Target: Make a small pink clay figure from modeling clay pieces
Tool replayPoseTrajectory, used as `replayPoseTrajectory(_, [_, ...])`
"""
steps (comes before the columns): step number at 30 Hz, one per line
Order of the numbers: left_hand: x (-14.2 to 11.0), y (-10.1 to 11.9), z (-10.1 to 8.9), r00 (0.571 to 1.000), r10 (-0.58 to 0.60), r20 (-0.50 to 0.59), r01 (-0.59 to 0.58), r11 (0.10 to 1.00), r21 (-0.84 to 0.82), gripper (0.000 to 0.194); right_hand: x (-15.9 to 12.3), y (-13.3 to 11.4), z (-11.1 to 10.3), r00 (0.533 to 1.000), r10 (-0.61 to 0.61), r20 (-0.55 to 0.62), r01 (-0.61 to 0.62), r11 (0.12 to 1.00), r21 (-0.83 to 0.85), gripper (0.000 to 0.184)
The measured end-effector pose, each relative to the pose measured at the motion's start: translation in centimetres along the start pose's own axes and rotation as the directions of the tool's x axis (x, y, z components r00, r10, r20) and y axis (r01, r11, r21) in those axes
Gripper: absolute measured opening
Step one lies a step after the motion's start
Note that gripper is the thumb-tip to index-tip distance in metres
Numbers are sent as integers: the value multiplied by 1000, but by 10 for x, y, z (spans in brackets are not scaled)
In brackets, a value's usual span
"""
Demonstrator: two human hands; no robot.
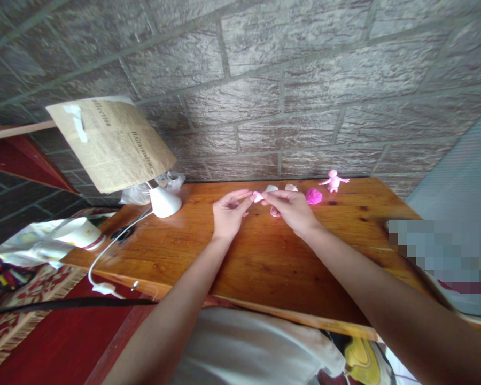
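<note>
Between my two hands is a small piece of pale pink modelling clay [257, 197], pinched from both sides at the fingertips. My left hand [229, 211] grips its left end with thumb and fingers. On the other side, my right hand [291, 208] pinches the right end. Just behind the hands lie a white lump [271, 189] and a pale pink lump [291, 187] of clay. A darker pink piece [275, 212] shows partly under my right hand. To the right sit a bright magenta clay lump [314, 197] and a standing pink clay figure [333, 181] with outstretched arms.
A lamp with a newsprint shade [116, 144] and white base [165, 202] stands at the table's left, its white cord [100, 256] trailing over the front edge. A paper cup [80, 233] lies at the left end. A stone-patterned wall [256, 101] rises behind the wooden table [264, 272].
</note>
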State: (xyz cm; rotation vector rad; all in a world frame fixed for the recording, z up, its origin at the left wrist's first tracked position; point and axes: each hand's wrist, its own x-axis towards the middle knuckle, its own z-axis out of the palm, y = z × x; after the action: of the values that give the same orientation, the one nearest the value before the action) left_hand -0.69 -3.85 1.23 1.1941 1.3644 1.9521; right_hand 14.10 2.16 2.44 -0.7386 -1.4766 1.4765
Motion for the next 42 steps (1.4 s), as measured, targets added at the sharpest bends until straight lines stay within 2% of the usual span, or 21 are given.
replayPoseTrajectory(5, [-2, 0, 0, 995, 101, 15, -102, 988, 113, 34, -1, 1, 0, 1000, 0, 1, 0, 999, -49, 46])
replayPoseTrajectory(13, [1, -3, 0, 1000, -24, 10, 25, 998, -53, 44, -4, -5, 2, 996, -79, 35, 84, 986, -145, 42])
replayPoseTrajectory(18, [1, 2, 0, 991, -130, 18, 131, 984, -123, 42, -5, -5, 1, 990, -139, 29, 142, 972, -187, 43])
replayPoseTrajectory(31, [2, 3, 0, 979, -196, 52, 202, 962, -183, 44, -7, 0, 0, 974, -218, 57, 225, 925, -307, 39])
replayPoseTrajectory(42, [1, 3, 0, 981, -177, 74, 187, 971, -147, 46, -6, -2, 2, 987, -160, 11, 158, 959, -237, 44])
